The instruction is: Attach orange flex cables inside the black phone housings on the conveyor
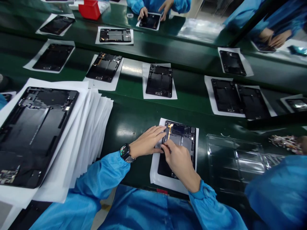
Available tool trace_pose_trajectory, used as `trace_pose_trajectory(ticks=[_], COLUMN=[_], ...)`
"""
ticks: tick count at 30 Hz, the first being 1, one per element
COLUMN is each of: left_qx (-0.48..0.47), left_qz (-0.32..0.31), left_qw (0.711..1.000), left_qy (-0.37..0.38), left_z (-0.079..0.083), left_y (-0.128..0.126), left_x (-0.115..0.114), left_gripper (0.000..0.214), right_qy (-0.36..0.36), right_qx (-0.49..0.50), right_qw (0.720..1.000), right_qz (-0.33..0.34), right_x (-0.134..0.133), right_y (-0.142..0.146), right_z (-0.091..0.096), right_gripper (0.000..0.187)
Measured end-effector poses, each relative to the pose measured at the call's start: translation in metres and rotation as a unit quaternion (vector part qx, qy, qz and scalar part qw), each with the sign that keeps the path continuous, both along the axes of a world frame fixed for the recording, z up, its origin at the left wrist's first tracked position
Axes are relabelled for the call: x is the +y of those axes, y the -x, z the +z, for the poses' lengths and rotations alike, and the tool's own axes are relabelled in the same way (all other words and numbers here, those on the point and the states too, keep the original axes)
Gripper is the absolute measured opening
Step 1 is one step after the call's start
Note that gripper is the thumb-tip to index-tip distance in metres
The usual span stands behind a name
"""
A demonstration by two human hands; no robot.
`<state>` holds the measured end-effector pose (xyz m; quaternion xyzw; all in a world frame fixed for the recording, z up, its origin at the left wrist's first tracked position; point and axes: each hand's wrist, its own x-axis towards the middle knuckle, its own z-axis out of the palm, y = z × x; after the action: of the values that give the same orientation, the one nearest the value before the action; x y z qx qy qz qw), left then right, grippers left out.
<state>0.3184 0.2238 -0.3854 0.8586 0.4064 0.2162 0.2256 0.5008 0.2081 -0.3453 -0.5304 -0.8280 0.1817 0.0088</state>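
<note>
Both hands work one tablet frame on a white sheet at six o'clock on the green belt. The left hand lies flat, fingers spread on the frame's edge; the right hand pinches something too small to make out below an orange ribbon. About ten more frames lie from nine to three o'clock. A co-worker's two hands show at twelve, cut off.

We note even, cool overhead light. White glare patches sit on the glossy green desk, strongest near the top centre. Shadows are soft and short. Centre is sharp; edges stretch and bend, and the near paper stack looks smeared.
</note>
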Motion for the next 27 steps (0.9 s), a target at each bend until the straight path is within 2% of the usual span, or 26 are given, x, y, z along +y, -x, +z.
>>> trace_pose_trajectory(ticks=[7,16,18,20,22,24,25,27], left_qx=[0.003,0.002,0.0,-0.007,-0.016,-0.007,0.016,0.089], left_qz=[0.002,0.008,0.005,0.005,0.034,0.086,0.107,0.123], left_qw=[1.0,1.0,1.0,1.0,0.999,0.996,0.994,0.988], left_qy=[-0.001,0.018,0.022,0.026,0.013,-0.015,-0.021,-0.007], left_z=[-0.003,-0.004,-0.002,0.003,0.011,0.019,0.022,0.027], left_y=[0.001,0.001,0.003,0.003,-0.003,-0.016,-0.024,-0.042], left_x=[-0.002,-0.002,-0.004,-0.002,0.007,0.026,0.039,0.068], left_gripper=[0.081,0.076,0.076,0.065,0.042,0.028,0.026,0.027], right_qy=[-0.007,-0.045,-0.052,-0.062,-0.056,-0.01,0.031,0.13], right_qx=[-0.043,-0.073,-0.069,-0.047,0.034,0.196,0.291,0.457], right_qw=[0.999,0.996,0.996,0.996,0.994,0.973,0.946,0.86], right_qz=[-0.015,0.005,-0.007,-0.04,-0.085,-0.123,-0.141,-0.187], right_x=[0.004,-0.003,-0.004,-0.007,-0.013,-0.02,-0.024,-0.033], right_y=[-0.015,0.012,0.007,-0.002,-0.013,-0.024,-0.029,-0.04], right_z=[0.004,0.002,0.004,0.008,0.012,0.014,0.014,0.008], right_gripper=[0.018,0.015,0.015,0.017,0.018,0.019,0.02,0.024])
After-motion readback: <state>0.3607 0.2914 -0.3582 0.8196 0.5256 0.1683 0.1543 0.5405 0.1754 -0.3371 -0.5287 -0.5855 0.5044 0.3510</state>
